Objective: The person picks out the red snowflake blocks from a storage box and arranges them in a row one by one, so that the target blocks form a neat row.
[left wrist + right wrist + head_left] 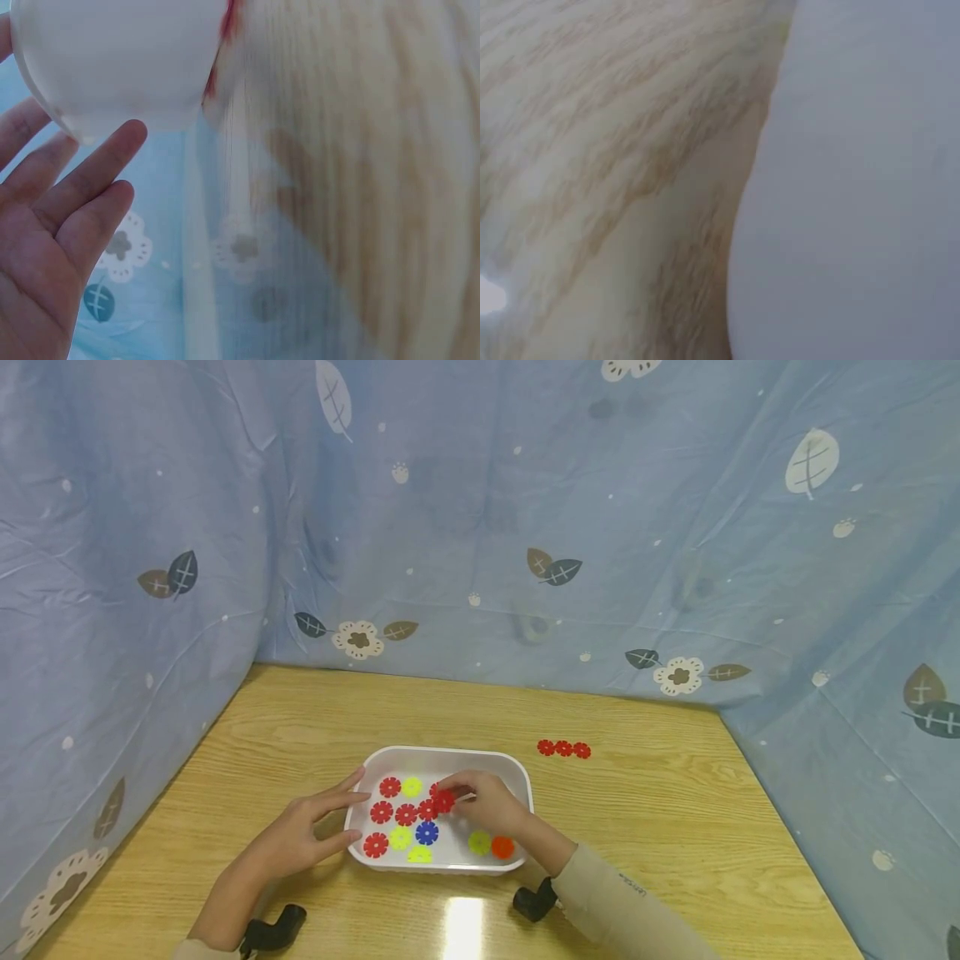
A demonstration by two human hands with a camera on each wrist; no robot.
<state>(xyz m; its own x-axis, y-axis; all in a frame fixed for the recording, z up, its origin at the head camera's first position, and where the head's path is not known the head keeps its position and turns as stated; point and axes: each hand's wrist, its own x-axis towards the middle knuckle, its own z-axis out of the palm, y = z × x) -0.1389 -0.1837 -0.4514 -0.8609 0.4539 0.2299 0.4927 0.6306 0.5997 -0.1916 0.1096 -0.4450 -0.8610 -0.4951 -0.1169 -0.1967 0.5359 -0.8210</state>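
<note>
The person's right hand [491,802] is over the inside of the white plastic tray [450,868], thumb and fingers closed in a pinch on a red snowflake disc [444,801]. At the tray's left rim the left hand [302,833] is spread wide, fingers fairly straight, gripping nothing. Inside the tray lie more red, yellow and blue discs, with an orange disc [502,847] toward its near right corner. Past its far right corner, three red discs [564,748] sit in a row on the wooden desk [645,827].
</note>
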